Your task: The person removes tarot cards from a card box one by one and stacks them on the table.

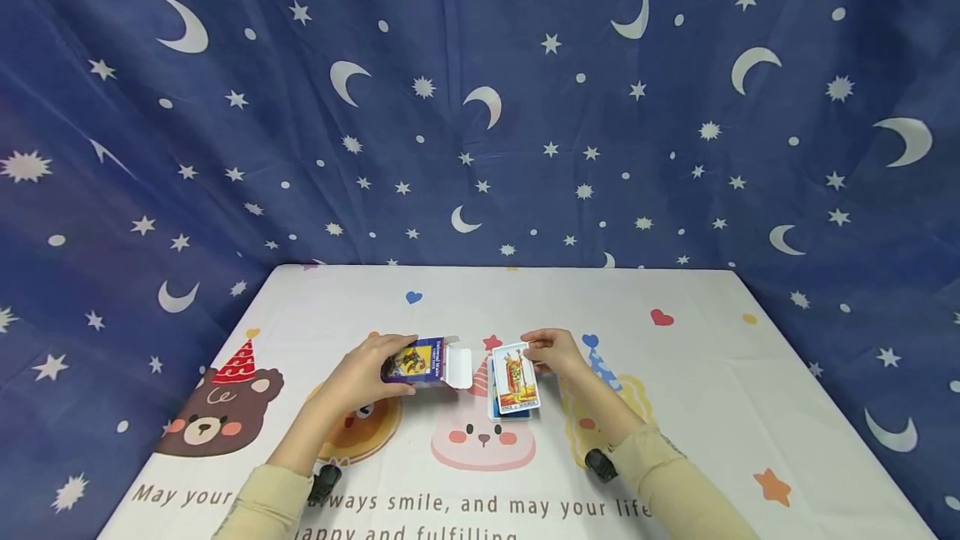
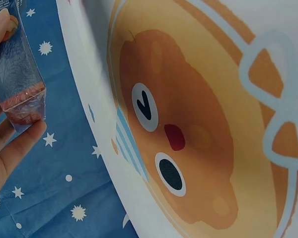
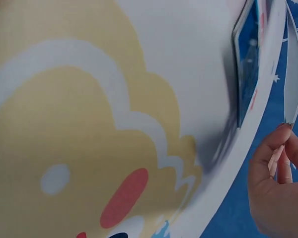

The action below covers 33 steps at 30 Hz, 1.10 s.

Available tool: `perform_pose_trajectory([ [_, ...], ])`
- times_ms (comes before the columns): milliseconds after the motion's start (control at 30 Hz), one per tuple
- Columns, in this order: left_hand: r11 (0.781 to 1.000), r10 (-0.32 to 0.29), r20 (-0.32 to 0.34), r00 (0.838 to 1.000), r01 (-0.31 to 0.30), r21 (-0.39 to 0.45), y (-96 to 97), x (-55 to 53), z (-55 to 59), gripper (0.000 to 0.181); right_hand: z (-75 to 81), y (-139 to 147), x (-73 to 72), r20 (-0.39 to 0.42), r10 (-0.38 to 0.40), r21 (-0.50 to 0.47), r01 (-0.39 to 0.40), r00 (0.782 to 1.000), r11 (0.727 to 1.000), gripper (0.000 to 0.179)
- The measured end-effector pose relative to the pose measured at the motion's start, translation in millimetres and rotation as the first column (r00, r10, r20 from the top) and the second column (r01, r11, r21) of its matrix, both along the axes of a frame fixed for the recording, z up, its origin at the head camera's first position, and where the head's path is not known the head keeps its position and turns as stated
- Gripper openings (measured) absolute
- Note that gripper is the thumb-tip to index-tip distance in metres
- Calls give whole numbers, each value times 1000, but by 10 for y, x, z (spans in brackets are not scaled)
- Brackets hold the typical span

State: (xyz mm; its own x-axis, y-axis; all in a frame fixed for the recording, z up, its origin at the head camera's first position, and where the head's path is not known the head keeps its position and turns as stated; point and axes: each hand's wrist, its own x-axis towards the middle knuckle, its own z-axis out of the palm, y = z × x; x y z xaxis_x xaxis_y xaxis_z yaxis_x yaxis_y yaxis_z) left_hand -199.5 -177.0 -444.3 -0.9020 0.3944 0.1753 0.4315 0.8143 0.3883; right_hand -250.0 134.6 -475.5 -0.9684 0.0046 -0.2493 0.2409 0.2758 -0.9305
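Note:
My left hand (image 1: 366, 370) grips a dark blue tarot card box (image 1: 429, 358) with a colored picture on its front. The box's white end flap (image 1: 459, 368) stands open toward the right. From the left wrist, the thumb and fingers are seen around the box (image 2: 19, 69), which has a clear, shiny wrap. With thumb and fingertips my right hand (image 1: 558, 353) pinches a tarot card (image 1: 517, 380) by its upper right edge, picture side up. Below that card a small stack of cards (image 1: 495, 412) lies on the table, partly hidden. The right wrist view shows a gap between the held card (image 3: 294, 74) and the stack (image 3: 247, 64).
A white tablecloth (image 1: 600, 298) printed with cartoon animals, hearts and lettering covers the table. Behind and at both sides hangs a blue curtain (image 1: 420, 190) with stars and moons. Dark wrist devices (image 1: 600, 465) sit under both forearms.

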Motion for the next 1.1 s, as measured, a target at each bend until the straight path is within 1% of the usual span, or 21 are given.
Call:
perform_pose_trajectory([
  [133, 1000, -5, 3, 1000, 5, 4, 9, -17, -16, 76, -23, 1, -11, 10, -13, -3, 13, 1000, 1000, 26],
  [333, 1000, -14, -9, 1000, 14, 9, 31, -39, -1, 77, -61, -25, -37, 27, -29, -11, 29, 999, 1000, 25],
  [567, 1000, -16, 14, 1000, 15, 21, 40, -27, -14, 77, -121, -48, -29, 65, -26, -36, 28, 998, 999, 24],
  [667, 1000, -13, 9, 1000, 13, 19, 37, -21, -19, 77, -139, -55, -24, 73, -32, -44, 35, 997, 998, 25],
  [967, 1000, -9, 1, 1000, 9, 20, 22, -8, -25, 76, -160, -61, 0, 66, -51, -29, 53, 997, 998, 25],
  [1100, 1000, -6, 9, 1000, 5, 18, 30, -8, -17, 76, -167, -54, 10, 39, -67, -16, 68, 997, 998, 23],
])
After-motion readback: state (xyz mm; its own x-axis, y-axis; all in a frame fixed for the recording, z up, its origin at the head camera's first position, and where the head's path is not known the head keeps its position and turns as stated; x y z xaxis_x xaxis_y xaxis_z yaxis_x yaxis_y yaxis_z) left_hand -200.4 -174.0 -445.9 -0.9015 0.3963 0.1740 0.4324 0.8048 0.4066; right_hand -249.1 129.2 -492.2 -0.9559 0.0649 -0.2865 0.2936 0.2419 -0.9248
